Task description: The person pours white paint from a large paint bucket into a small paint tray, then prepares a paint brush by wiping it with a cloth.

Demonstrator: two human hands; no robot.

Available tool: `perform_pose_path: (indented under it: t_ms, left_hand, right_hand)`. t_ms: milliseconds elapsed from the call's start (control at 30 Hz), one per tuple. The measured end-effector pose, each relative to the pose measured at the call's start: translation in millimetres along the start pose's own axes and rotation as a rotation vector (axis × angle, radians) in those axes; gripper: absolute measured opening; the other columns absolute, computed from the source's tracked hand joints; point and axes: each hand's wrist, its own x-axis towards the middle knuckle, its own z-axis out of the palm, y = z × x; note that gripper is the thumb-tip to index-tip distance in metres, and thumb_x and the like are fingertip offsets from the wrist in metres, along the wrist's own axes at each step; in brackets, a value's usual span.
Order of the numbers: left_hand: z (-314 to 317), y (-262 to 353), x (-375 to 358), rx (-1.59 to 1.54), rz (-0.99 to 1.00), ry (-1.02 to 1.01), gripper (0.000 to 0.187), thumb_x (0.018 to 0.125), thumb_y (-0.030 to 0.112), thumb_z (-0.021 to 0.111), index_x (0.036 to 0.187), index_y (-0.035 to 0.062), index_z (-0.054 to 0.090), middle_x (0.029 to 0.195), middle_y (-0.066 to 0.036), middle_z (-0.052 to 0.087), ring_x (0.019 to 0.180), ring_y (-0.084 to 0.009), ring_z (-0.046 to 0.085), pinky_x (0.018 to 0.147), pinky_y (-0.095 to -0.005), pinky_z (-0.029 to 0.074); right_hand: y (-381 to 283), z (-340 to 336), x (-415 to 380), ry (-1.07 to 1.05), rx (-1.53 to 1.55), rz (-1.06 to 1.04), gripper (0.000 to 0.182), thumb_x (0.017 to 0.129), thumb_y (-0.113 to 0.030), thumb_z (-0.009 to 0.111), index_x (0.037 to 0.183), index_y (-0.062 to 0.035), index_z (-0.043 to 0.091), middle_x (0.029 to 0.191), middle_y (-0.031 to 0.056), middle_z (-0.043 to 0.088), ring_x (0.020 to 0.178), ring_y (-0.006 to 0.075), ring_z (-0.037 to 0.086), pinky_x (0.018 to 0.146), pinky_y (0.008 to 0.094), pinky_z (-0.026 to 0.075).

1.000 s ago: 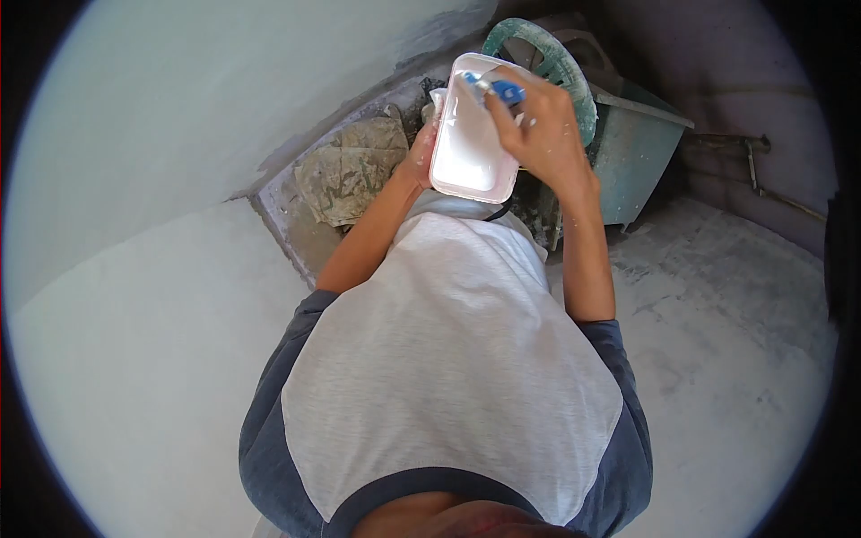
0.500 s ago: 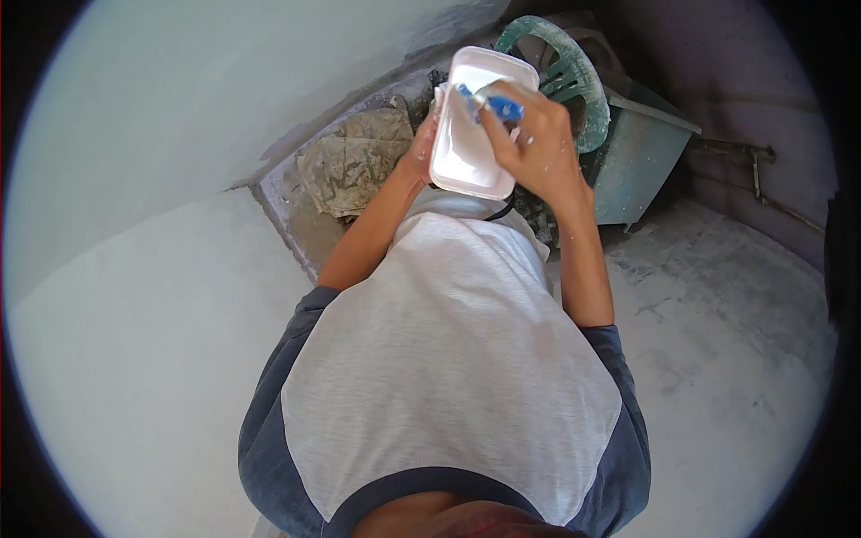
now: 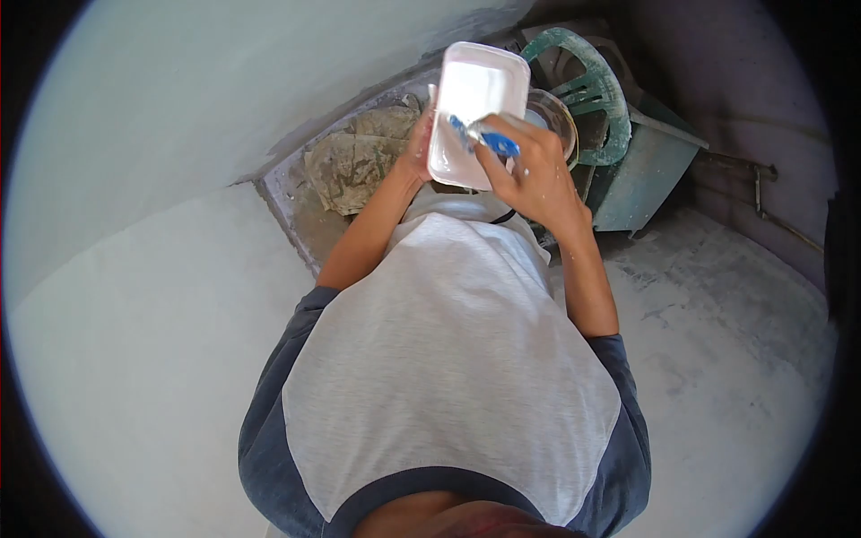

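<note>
A white rectangular tray point(image 3: 456, 168) with rounded corners is in my left hand point(image 3: 419, 145), whose fingers wrap around its left side and are partly hidden. White paint point(image 3: 475, 88) pools toward the tray's far end. My right hand point(image 3: 540, 175), spotted with white, is closed around a paintbrush point(image 3: 500, 143) with a blue handle. The brush head points left, over the tray's near half, and appears to touch the inside of its left wall. Most of the bristles are hard to make out.
Beyond my right hand stands a round bucket point(image 3: 571, 130), partly hidden. A paint-stained green plastic chair point(image 3: 619, 112) and a grey bin point(image 3: 647, 175) are to its right. Crumpled sacking point(image 3: 354, 166) lies at left by the wall point(image 3: 161, 117). A pipe point(image 3: 760, 170) runs along the right wall.
The brush has moved down from the tray's middle toward its near left side. The tray has shifted slightly left, and more of the bucket shows behind my right hand.
</note>
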Motion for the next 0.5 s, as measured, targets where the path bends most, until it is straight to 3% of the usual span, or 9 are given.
perform_pose_path:
  t_ms: [67, 167, 200, 267, 367, 400, 500]
  left_hand:
    - [-15, 9, -7, -0.036, 0.043, -0.042, 0.080, 0.103, 0.068, 0.042, 0.156, 0.0082, 0.041, 0.148, -0.017, 0.056, 0.128, -0.0294, 0.063, 0.109, -0.0497, 0.053]
    - [-14, 29, -13, -0.066, 0.014, -0.072, 0.081, 0.103, 0.067, 0.042, 0.157, 0.0076, 0.039, 0.149, -0.018, 0.055, 0.131, -0.0309, 0.061, 0.111, -0.0497, 0.051]
    - [-7, 31, -15, 0.032, 0.015, 0.011, 0.080, 0.103, 0.067, 0.041, 0.157, 0.0076, 0.039, 0.149, -0.017, 0.055, 0.131, -0.0305, 0.061, 0.111, -0.0490, 0.051]
    - [-1, 36, -12, 0.139, -0.009, 0.159, 0.079, 0.104, 0.067, 0.040, 0.156, 0.0080, 0.041, 0.146, -0.015, 0.057, 0.129, -0.0294, 0.062, 0.110, -0.0465, 0.053]
    - [-6, 43, -11, 0.111, 0.049, 0.125, 0.078, 0.104, 0.067, 0.040, 0.155, 0.0086, 0.042, 0.144, -0.015, 0.059, 0.126, -0.0287, 0.064, 0.108, -0.0464, 0.054]
    - [-12, 50, -12, -0.027, 0.061, -0.024, 0.079, 0.103, 0.068, 0.040, 0.156, 0.0095, 0.042, 0.146, -0.015, 0.058, 0.127, -0.0289, 0.063, 0.108, -0.0480, 0.054]
    - [-23, 68, -14, -0.051, 0.076, -0.062, 0.081, 0.101, 0.071, 0.041, 0.156, 0.0114, 0.041, 0.147, -0.015, 0.057, 0.127, -0.0297, 0.063, 0.108, -0.0494, 0.054]
  right_hand:
    - [-1, 6, 1, -0.048, 0.054, 0.049, 0.015, 0.089, -0.004, 0.069, 0.100, 0.0047, 0.071, 0.084, 0.0193, 0.070, 0.068, 0.0286, 0.070, 0.063, 0.0355, 0.052]
    - [3, 5, 14, 0.044, -0.063, 0.055, 0.015, 0.089, -0.003, 0.069, 0.101, 0.0045, 0.072, 0.085, 0.0193, 0.071, 0.069, 0.0279, 0.071, 0.064, 0.0353, 0.053]
    - [-2, 9, 22, 0.093, -0.066, 0.058, 0.018, 0.088, -0.003, 0.068, 0.104, 0.0042, 0.071, 0.084, 0.0231, 0.069, 0.068, 0.0353, 0.069, 0.064, 0.0410, 0.053]
    - [-5, 22, 37, 0.119, -0.082, 0.017, 0.019, 0.088, -0.003, 0.069, 0.105, 0.0037, 0.070, 0.084, 0.0227, 0.068, 0.068, 0.0355, 0.069, 0.064, 0.0406, 0.053]
    - [-18, 39, 47, 0.096, -0.074, -0.062, 0.021, 0.089, -0.004, 0.068, 0.108, 0.0032, 0.070, 0.085, 0.0214, 0.067, 0.067, 0.0354, 0.068, 0.063, 0.0397, 0.053]
    - [-22, 46, 45, 0.027, -0.043, -0.027, 0.018, 0.088, -0.004, 0.069, 0.104, 0.0036, 0.070, 0.086, 0.0205, 0.069, 0.067, 0.0350, 0.068, 0.064, 0.0388, 0.052]
    - [-29, 50, 41, -0.058, 0.029, 0.051, 0.014, 0.087, -0.003, 0.069, 0.098, 0.0043, 0.071, 0.086, 0.0194, 0.070, 0.068, 0.0345, 0.068, 0.064, 0.0377, 0.052]
